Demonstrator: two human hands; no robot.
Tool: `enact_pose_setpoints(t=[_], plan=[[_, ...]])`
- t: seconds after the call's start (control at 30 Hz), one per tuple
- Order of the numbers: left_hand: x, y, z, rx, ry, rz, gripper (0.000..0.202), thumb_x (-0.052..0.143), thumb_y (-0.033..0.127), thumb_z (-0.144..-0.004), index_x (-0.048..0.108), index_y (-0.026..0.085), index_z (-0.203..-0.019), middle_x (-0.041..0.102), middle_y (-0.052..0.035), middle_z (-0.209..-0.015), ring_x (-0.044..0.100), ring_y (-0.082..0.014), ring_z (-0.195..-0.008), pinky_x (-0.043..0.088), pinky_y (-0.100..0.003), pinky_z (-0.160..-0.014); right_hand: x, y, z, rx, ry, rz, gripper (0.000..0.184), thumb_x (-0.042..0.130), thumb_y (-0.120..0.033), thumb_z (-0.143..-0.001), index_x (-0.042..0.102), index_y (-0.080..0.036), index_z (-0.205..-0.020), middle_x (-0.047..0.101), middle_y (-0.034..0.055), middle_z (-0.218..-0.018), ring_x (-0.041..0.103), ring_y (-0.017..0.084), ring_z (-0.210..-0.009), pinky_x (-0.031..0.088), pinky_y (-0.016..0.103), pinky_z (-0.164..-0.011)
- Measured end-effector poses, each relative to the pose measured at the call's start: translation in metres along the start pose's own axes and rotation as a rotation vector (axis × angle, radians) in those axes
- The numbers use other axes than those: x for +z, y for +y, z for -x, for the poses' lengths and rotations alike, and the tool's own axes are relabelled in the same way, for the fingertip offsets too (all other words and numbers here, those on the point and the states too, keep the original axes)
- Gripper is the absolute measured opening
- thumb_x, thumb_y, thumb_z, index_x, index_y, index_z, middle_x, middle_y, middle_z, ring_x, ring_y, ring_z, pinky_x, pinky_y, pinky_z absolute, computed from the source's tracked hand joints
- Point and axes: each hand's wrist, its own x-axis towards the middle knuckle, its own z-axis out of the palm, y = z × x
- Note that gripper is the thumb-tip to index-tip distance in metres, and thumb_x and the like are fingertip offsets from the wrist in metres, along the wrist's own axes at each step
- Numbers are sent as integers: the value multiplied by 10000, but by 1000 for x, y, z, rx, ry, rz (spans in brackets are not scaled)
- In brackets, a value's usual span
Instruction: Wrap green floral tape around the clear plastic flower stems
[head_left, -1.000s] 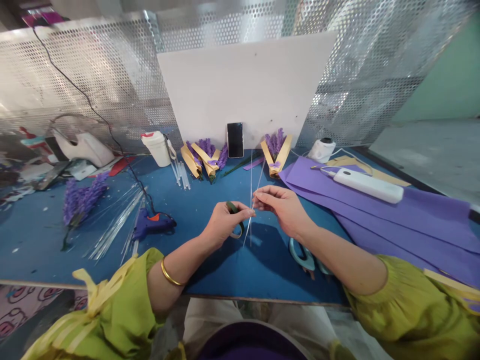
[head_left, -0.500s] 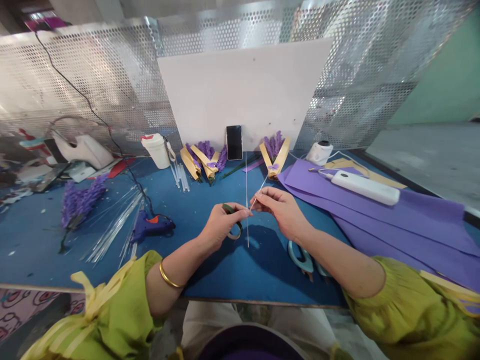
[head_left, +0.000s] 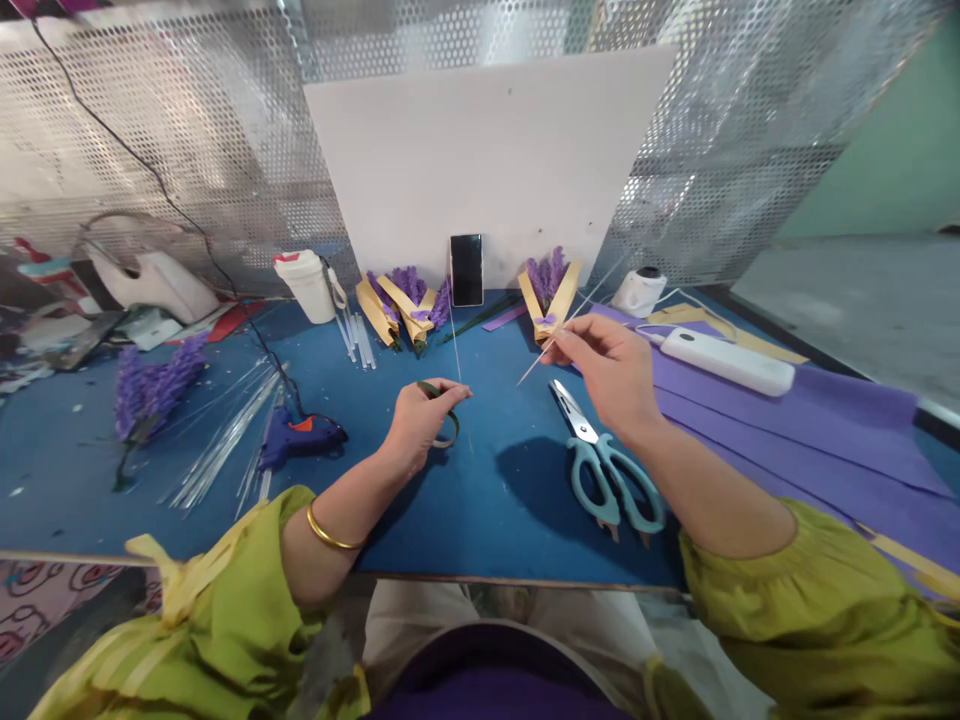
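Drawing the hands apart since the earlier frame: sliding the left hand point(head_left: 421, 425) toward nine o'clock, moving the right hand point(head_left: 611, 370) toward two o'clock and so baring the scissors point(head_left: 585, 432). Pinching the right wire point(head_left: 532, 369) between right thumb and fingertips, slanting its near end toward eight o'clock above the table point(head_left: 420, 540). Pinching the left wire point(head_left: 455, 345) between left thumb and index finger, pointing it nearly from twelve to six o'clock, apart from the right wire. Carrying the green ring point(head_left: 454, 432) around the left fingers. Seeing the scissors lying at six o'clock from the right hand, pointing blades toward eleven, and the bouquet point(head_left: 568, 290) at ten, near the fingertips. Seeing the purple sheets point(head_left: 750, 440) at four o'clock from the right hand, the glue gun point(head_left: 300, 440) and wire bundle point(head_left: 225, 440) at nine from the left.
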Motion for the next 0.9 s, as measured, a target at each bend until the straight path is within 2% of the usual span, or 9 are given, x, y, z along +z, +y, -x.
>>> enact_pose_setpoints(t=[0.1, 0.3, 0.5, 0.6, 0.77, 0.83, 0.9], plan=[[-1, -1, -1, -12, -15, -16, 188, 702, 350, -697, 720, 168, -654, 665, -34, -693, 515, -122, -645, 368, -229, -621, 4, 5, 5, -58, -83, 137, 126, 604, -304, -829, 631, -205, -756, 654, 16, -714, 635, 154, -660, 505, 323, -686], [0, -3, -1, -44, -23, -42, 195, 698, 361, -701, 732, 169, -692, 658, -30, -654, 492, -108, -583, 357, -232, -580, 13, 17, 13, -85, -253, 337, 114, 570, -272, -833, 606, -190, -762, 671, 15, -720, 645, 160, -683, 479, 295, -677], [-1, -4, -2, -18, -47, -15, 213, 701, 367, -700, 729, 155, -701, 704, -55, -758, 572, -141, -703, 403, -242, -668, 16, 19, 16, -115, -328, 448, 108, 560, -258, -841, 611, -187, -777, 673, 13, -734, 625, 149, -684, 456, 272, -652], [-1, -4, -2, -6, -52, -9, 234, 702, 382, -696, 729, 150, -712, 712, -60, -773, 591, -158, -742, 424, -262, -718, 17, 19, 17, -123, -311, 430, 120, 558, -263, -847, 610, -188, -768, 670, 12, -725, 626, 149, -689, 458, 270, -655], [-8, 8, -4, 60, -10, -10, 201, 713, 356, -679, 718, 156, -694, 709, -50, -748, 609, -160, -761, 441, -278, -758, 16, 14, 17, -71, -179, 286, 163, 523, -287, -883, 610, -191, -783, 679, 24, -751, 648, 152, -714, 489, 287, -719], [-19, 17, -3, 117, 19, -30, 202, 717, 360, -672, 713, 158, -686, 704, -44, -738, 611, -156, -754, 441, -273, -751, 15, 13, 16, -38, -179, 239, 185, 508, -307, -896, 604, -195, -785, 679, 28, -758, 653, 156, -715, 496, 297, -723], [-39, 28, 2, 170, 66, -100, 219, 706, 380, -683, 700, 162, -669, 691, -33, -716, 604, -149, -731, 433, -263, -725, 14, 14, 15, -23, -193, 212, 185, 513, -322, -895, 599, -198, -788, 677, 28, -769, 653, 158, -714, 501, 301, -720]])
